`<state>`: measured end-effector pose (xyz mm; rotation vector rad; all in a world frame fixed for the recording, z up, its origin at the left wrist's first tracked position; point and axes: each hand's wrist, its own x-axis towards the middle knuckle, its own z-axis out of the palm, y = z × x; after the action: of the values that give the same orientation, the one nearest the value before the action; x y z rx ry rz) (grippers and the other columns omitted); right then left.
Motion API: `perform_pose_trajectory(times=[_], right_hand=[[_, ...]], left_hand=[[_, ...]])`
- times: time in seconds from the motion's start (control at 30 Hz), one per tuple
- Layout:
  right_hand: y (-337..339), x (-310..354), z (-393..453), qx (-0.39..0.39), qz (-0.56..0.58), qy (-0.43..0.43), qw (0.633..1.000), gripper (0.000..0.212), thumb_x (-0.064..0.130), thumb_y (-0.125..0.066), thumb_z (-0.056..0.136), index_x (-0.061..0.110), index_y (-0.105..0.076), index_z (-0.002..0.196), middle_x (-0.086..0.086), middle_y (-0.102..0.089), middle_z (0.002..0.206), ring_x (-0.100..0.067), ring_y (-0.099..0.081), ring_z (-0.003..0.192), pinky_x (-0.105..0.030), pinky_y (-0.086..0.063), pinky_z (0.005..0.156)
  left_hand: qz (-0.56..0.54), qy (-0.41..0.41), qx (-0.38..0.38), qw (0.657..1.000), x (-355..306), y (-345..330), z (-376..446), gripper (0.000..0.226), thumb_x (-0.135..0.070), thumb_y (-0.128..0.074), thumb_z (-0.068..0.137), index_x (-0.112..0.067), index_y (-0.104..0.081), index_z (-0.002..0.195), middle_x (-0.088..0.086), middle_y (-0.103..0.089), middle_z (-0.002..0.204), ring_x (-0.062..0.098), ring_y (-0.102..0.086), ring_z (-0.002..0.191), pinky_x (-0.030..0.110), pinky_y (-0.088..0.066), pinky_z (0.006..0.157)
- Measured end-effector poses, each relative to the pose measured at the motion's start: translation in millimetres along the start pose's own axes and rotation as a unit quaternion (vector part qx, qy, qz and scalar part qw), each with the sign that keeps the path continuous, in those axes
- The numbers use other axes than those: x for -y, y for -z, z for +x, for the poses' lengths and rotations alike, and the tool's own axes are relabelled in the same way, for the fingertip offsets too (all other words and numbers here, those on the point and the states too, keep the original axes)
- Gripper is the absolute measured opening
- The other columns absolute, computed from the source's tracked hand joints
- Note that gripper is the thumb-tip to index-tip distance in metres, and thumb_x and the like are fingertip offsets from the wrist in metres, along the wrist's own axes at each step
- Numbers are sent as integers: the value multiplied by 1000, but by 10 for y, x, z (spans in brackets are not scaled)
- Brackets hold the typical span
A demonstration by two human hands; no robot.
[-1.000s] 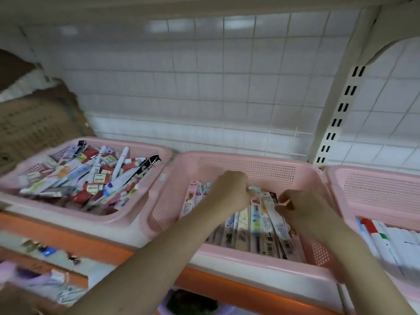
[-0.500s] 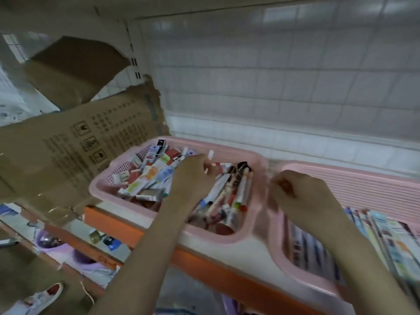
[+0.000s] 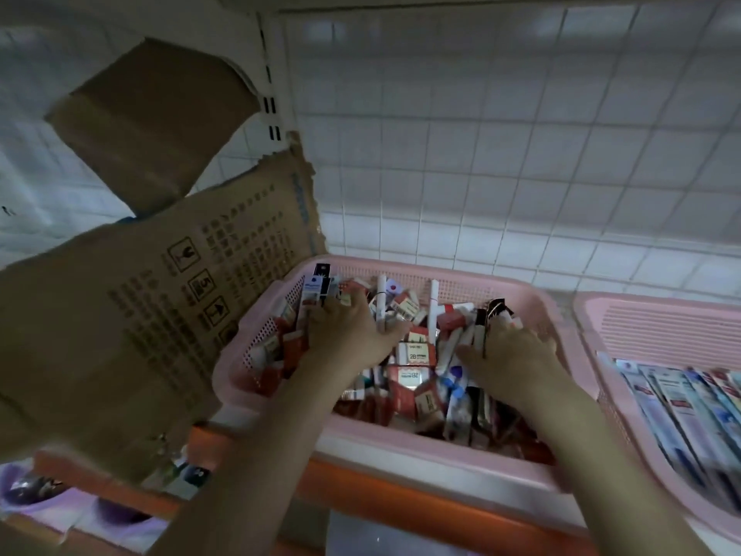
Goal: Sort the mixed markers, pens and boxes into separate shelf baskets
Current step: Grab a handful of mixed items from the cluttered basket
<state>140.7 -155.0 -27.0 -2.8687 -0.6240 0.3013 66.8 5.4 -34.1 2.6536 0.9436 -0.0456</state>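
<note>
A pink basket [image 3: 405, 270] on the shelf holds a mixed heap: red 2B boxes [image 3: 417, 353], white pens [image 3: 433, 307], packets and markers. Both my hands are inside it. My left hand [image 3: 345, 331] digs into the heap's left side with its fingertips buried among boxes; a white pen [image 3: 381, 298] stands up beside its thumb. My right hand [image 3: 511, 349] lies on the right side of the heap with its fingers spread, and a dark packet [image 3: 494, 311] sticks up between them. A second pink basket [image 3: 657, 311] to the right holds packaged pens [image 3: 681, 403] laid side by side.
A torn cardboard box flap [image 3: 140, 315] leans against the left of the mixed basket and covers the shelf there. The orange shelf edge [image 3: 401, 491] runs below the baskets. A tiled wall [image 3: 481, 154] is behind. Lower shelves at bottom left hold small items.
The view swung left from the packaged-pen basket to the mixed basket. Both hands left the packaged pens and now rest in the mixed heap, the right hand arriving last.
</note>
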Motion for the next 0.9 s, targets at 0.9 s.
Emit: perform_pose_trajectory(times=[0.9], right_hand=[[-93,249,48,-36,-90,-96,991,75,61,-54,80,13,-30,134,-18,-36,135,-37,-33,125,-44,-32,100]], left_hand=[[-18,-87,-27,996,44,-40,290,53,-23,-58,88,-11,-32,131,8,-52,103,22,-55,81,29,-44,53]])
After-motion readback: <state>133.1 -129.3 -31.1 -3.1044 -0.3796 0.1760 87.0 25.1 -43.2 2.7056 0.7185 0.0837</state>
